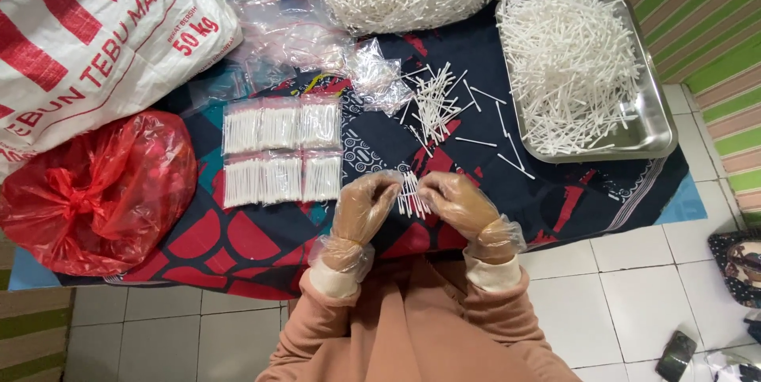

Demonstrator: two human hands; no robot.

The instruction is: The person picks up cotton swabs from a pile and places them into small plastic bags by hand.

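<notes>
A small bundle of white sticks (411, 194) sits pinched between both gloved hands, just above the near edge of the patterned cloth (555, 192). The left hand (363, 209) and right hand (460, 201) are each closed on it, squaring up the ends, it looks like. Left of them lie six filled packets (281, 152); far right, a steel tray (654, 124) heaped with loose sticks. Bagging seems the likely follow-up, needing an empty sleeve (379, 73).
</notes>
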